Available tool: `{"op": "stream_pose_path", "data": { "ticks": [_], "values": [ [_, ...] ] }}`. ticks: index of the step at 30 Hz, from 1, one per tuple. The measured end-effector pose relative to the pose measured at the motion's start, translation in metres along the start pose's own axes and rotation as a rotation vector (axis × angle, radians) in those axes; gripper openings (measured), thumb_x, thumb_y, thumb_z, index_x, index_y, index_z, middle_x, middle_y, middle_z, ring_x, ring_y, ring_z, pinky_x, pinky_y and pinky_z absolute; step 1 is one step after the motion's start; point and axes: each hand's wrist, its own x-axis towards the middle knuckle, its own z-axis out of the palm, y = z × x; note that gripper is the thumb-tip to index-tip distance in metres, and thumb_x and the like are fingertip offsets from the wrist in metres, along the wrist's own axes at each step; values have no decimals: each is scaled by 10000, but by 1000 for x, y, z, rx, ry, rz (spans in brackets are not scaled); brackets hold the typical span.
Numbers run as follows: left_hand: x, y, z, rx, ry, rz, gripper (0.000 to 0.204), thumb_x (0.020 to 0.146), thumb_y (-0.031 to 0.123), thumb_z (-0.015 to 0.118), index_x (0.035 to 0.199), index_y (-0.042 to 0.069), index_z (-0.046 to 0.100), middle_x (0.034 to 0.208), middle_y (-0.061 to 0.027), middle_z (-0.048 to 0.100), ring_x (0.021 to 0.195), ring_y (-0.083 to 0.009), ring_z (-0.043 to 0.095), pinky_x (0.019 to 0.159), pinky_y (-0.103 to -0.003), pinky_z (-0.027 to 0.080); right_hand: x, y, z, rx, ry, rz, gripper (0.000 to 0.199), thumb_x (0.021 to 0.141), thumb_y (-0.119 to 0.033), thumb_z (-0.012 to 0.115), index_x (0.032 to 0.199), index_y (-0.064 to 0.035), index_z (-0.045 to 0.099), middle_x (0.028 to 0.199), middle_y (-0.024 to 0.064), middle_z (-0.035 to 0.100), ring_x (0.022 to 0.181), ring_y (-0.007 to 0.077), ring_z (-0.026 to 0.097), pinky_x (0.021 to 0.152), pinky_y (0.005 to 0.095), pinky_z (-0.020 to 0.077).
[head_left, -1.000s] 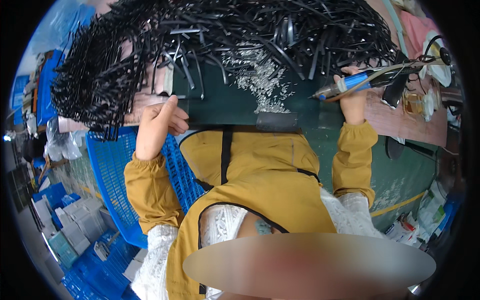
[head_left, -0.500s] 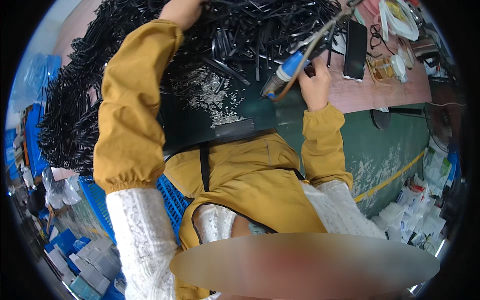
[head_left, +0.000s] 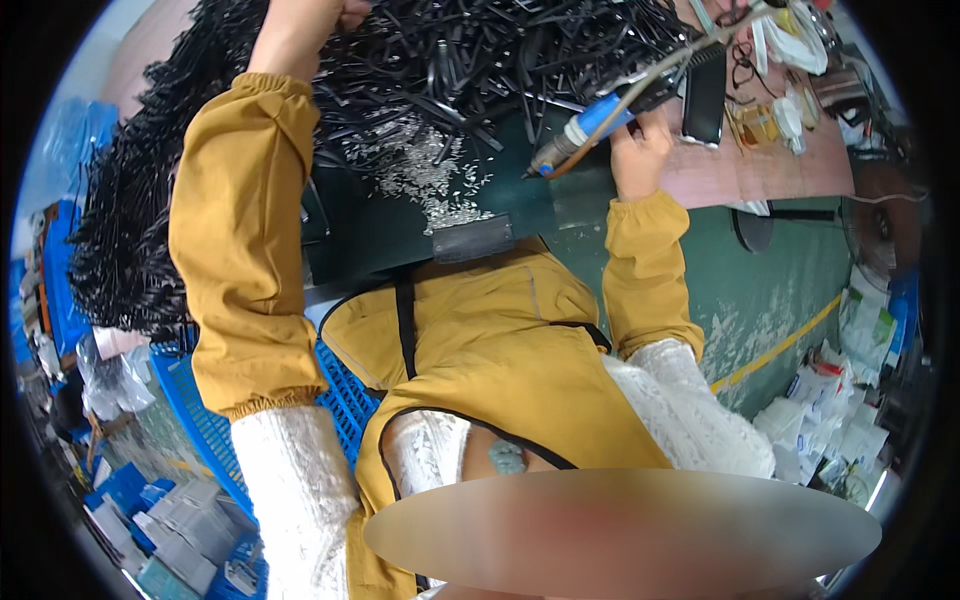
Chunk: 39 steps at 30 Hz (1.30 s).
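My left hand (head_left: 305, 30) is at the top edge over the heap of black strips (head_left: 470, 70), partly cut off by the picture's edge. Its visible fingers are curled; what they hold cannot be seen. My right hand (head_left: 641, 155) is closed beside the back end of a blue-and-grey hand tool (head_left: 592, 122) with a hose (head_left: 640, 85). Its fingers bend around something dark that I cannot make out. The tool's narrow tip points left, toward a scatter of small silvery pieces (head_left: 425, 180) on the dark green work surface (head_left: 525, 205).
To the right lie a black phone (head_left: 704, 100), glasses (head_left: 742, 65) and a jar of amber contents (head_left: 765, 125) on the pink tabletop (head_left: 760, 172). A blue plastic basket (head_left: 195, 400) stands by my left side. White packages (head_left: 820, 420) are on the floor at right.
My left hand has moved left and up, its fingers partly leaving the picture. My right hand has shifted slightly up. The view has tilted a little; the tool stays about where it was.
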Motion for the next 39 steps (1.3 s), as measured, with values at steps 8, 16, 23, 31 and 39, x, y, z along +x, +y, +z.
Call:
{"op": "stream_pose_path", "data": {
  "ticks": [8, 16, 23, 31, 39],
  "values": [
    [-36, -3, -39, -474, 69, 4, 343, 979, 181, 554, 1311, 102, 527, 813, -67, 631, 714, -217, 640, 678, -369, 543, 23, -3, -107, -606, -526, -317, 101, 783, -69, 725, 873, -37, 758, 896, 111, 636, 913, 337, 591, 810, 450, 482],
    [-233, -74, 72, -860, 350, -127, 230, 1058, 76, 519, 1258, -30, 475, 885, -116, 674, 911, -241, 705, 880, -372, 575, -57, -100, -81, 414, -476, 798, 120, 976, -120, 696, 987, -8, 735, 745, 6, 657, 649, 64, 588, 610, 215, 476],
    [-318, -127, 82, -462, 186, 134, 466, 983, -97, 566, 1388, -6, 354, 1200, -170, 640, 1248, -286, 625, 1074, -384, 489, -83, -138, 18, 645, -639, 539, 72, 949, 18, 680, 1012, 44, 703, 983, 58, 682, 796, 114, 664, 711, 249, 555],
    [-344, -149, 79, -364, 99, 173, 632, 834, -19, 823, 1339, 17, 445, 1309, -214, 636, 1341, -336, 584, 1022, -398, 548, -96, -135, 24, 711, -665, 619, 150, 973, -17, 697, 1091, 62, 648, 1008, 86, 685, 806, 144, 696, 732, 258, 586],
    [-341, -141, 79, -252, 182, 160, 554, 743, 9, 885, 1212, 1, 591, 1136, -215, 732, 1227, -399, 665, 994, -435, 560, -87, -144, 22, 583, -661, 645, 86, 950, 37, 669, 1028, 70, 654, 960, 81, 686, 744, 121, 693, 674, 240, 584]
  ]
}}
